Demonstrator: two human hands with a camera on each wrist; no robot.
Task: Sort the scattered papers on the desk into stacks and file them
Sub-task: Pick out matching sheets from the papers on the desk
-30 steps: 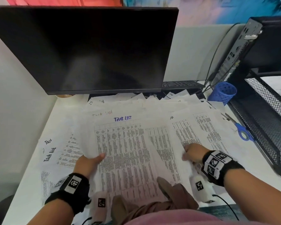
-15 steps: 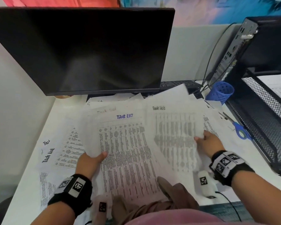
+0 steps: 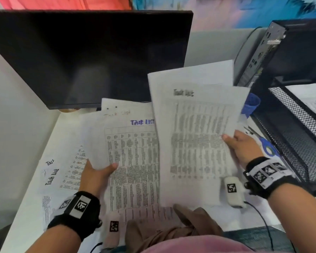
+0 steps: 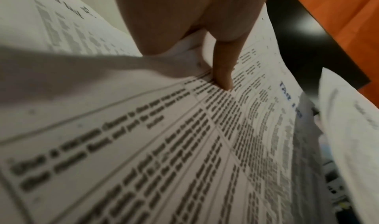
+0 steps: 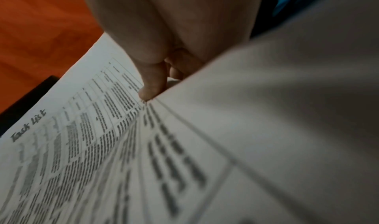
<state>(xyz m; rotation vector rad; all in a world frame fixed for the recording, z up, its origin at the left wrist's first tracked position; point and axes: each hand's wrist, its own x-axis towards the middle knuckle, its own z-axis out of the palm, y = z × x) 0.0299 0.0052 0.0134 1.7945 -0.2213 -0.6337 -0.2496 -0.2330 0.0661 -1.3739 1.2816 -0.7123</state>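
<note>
Papers: our right hand (image 3: 242,146) now pinches black-titled printed sheets (image 3: 199,136) lifted clear of the desk; our left hand (image 3: 97,173) grips the blue-titled bundle (image 3: 133,161), so stacking's underway.

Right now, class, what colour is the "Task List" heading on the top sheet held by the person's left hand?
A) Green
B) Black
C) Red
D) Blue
D: in the head view the left hand grips a sheaf of papers whose top sheet bears a blue "Task List" heading, while the sheet in the right hand has a dark grey one.
</note>
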